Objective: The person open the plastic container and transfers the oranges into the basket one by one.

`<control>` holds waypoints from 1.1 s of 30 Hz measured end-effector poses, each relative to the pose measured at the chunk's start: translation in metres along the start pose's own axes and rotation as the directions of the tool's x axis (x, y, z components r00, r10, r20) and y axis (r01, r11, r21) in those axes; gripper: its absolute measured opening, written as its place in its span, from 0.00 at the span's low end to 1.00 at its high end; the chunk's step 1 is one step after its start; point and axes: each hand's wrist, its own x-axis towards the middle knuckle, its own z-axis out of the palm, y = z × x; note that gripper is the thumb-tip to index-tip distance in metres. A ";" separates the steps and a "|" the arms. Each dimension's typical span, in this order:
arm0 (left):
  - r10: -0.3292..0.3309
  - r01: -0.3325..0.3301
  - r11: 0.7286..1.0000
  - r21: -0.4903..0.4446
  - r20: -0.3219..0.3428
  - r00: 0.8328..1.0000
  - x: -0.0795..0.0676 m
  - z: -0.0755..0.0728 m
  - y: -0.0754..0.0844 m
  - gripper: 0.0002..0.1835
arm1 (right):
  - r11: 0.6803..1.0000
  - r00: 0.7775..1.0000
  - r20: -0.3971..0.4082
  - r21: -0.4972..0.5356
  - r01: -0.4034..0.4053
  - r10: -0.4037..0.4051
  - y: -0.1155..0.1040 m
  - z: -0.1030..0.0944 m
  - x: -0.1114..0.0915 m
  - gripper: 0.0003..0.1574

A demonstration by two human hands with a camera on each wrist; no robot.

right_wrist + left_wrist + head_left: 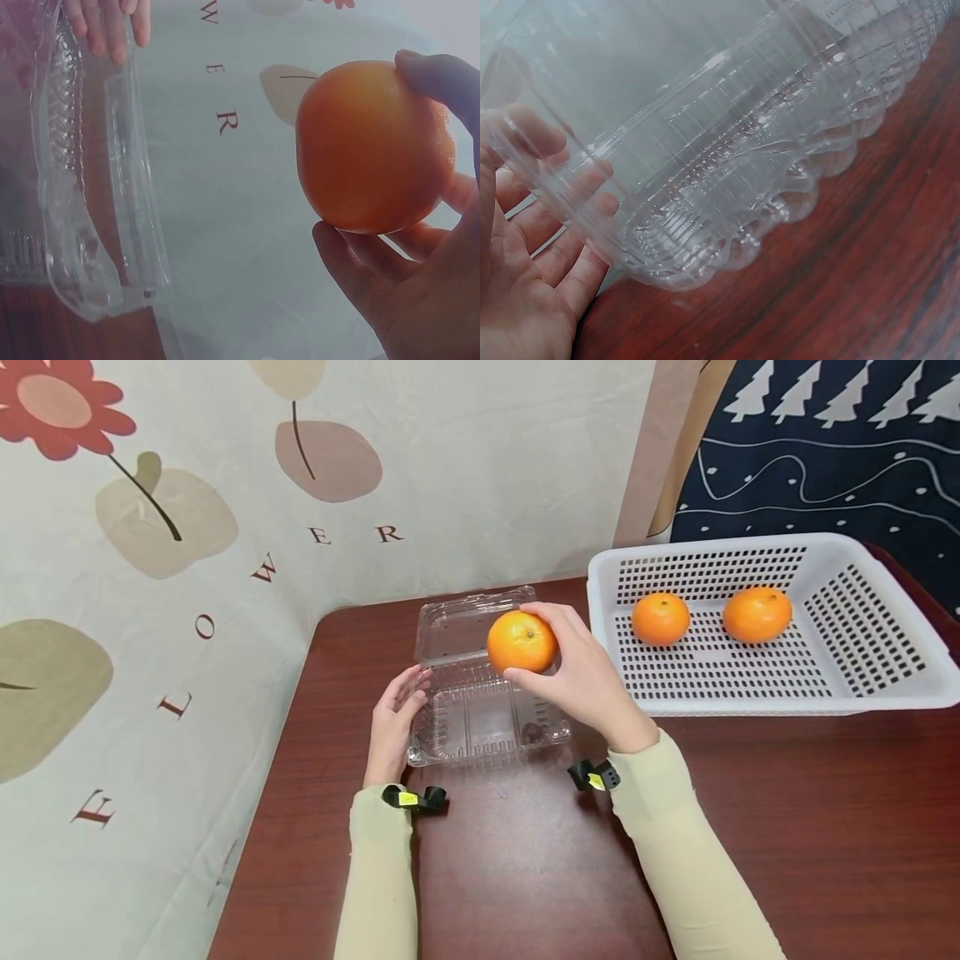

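A clear plastic clamshell container (491,731) lies on the table with its lid (452,637) folded back toward the wall. My left hand (393,722) grips the container's left edge, and in the left wrist view its fingers (592,180) curl up against the clear side wall. Above the container, my right hand (581,672) holds an orange (517,642) between thumb and fingers. In the right wrist view the orange (375,146) is clasped from one side, its stem end out of sight. Part of the container's back right is hidden behind the right hand.
At the right stands a white perforated basket (720,706) holding two more oranges, one (660,618) left and one (757,614) right. A printed cloth (487,468) hangs along the dark red table's (502,877) back and left edges.
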 end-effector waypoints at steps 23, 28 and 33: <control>-0.024 0.024 0.999 0.044 0.006 1.000 -0.006 0.003 0.013 0.22 | 0.996 0.996 -0.023 -0.020 -0.084 0.083 0.008 -0.020 -0.008 0.43; -0.024 0.024 0.999 0.039 0.004 1.000 -0.005 0.003 0.013 0.22 | 0.996 0.996 -0.035 -0.040 -0.084 0.082 0.012 -0.025 -0.010 0.43; -0.027 0.027 0.999 0.045 0.003 1.000 -0.005 0.003 0.013 0.22 | 0.995 0.995 -0.036 -0.043 -0.095 0.094 0.015 -0.029 -0.012 0.44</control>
